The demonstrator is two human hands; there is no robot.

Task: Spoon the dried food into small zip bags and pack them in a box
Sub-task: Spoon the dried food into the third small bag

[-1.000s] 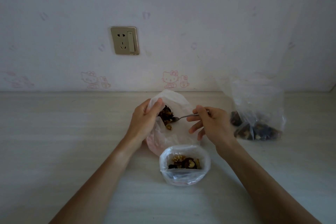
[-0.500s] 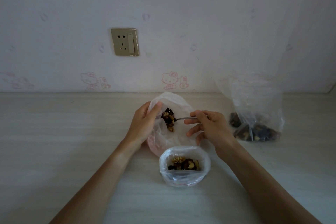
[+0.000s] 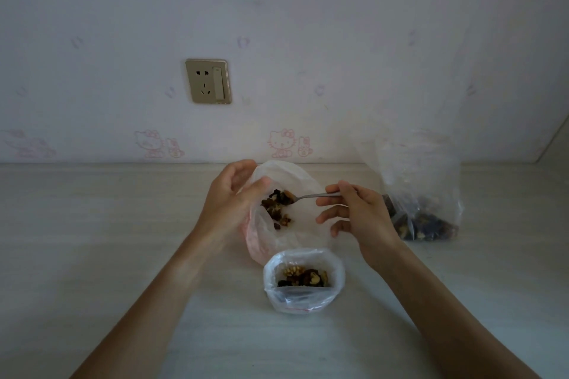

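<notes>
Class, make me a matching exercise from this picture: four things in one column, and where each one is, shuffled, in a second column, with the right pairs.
Things
1. spoon
2. small zip bag
3. large clear bag
4. wall socket

Places
A. on the wall above the table
B. pinched in the right hand
C. standing open on the table, nearest the camera
D. at the far right of the table, by the wall

Pairs: 1-B, 2-C, 3-D, 4-A
</notes>
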